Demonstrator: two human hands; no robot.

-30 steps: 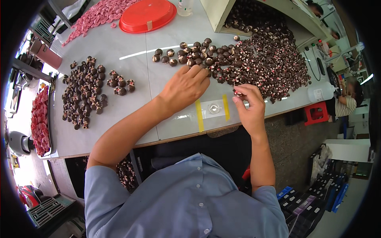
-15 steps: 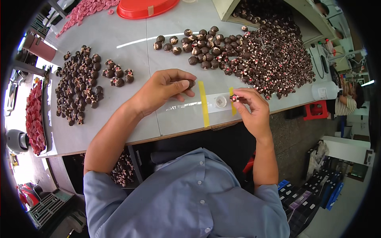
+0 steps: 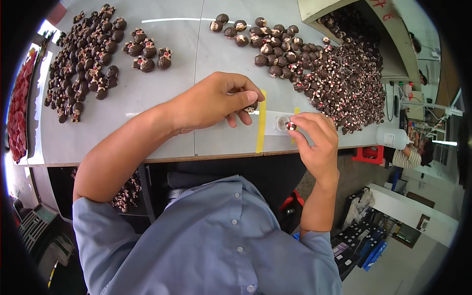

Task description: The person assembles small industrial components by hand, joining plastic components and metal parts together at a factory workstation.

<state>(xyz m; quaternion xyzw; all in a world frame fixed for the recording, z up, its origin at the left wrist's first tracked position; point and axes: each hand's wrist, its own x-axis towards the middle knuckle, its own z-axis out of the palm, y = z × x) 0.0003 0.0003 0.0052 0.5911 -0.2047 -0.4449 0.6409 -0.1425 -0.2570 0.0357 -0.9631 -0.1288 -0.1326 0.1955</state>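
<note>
Between the thumb and fingers of my left hand [image 3: 211, 103] is a dark brown round figurine head [image 3: 251, 107], its pale face partly showing. My right hand [image 3: 318, 145] pinches a small brown figurine body [image 3: 291, 126] with red and cream parts. That piece is right beside a small clear cup [image 3: 281, 123] on the table, overlapping its right edge in view. A heap of similar small bodies [image 3: 349, 83] spreads beyond my right hand. Loose round heads [image 3: 275, 44] lie at its left. Joined figurines [image 3: 145, 50] sit in a small cluster near a larger group [image 3: 83, 59] at the left.
Yellow tape strips [image 3: 261, 123] mark the table by the cup. A pale open-fronted box [image 3: 314, 9] stands at the back right. A white bottle [image 3: 392, 138] is at the right edge, near a red stool [image 3: 368, 154] and another person [image 3: 410, 155]. A tray of red pieces [image 3: 19, 108] lies far left.
The view has shifted. My right hand has brought the small body leftward to the cup. In my left hand the round head now shows part of its face.
</note>
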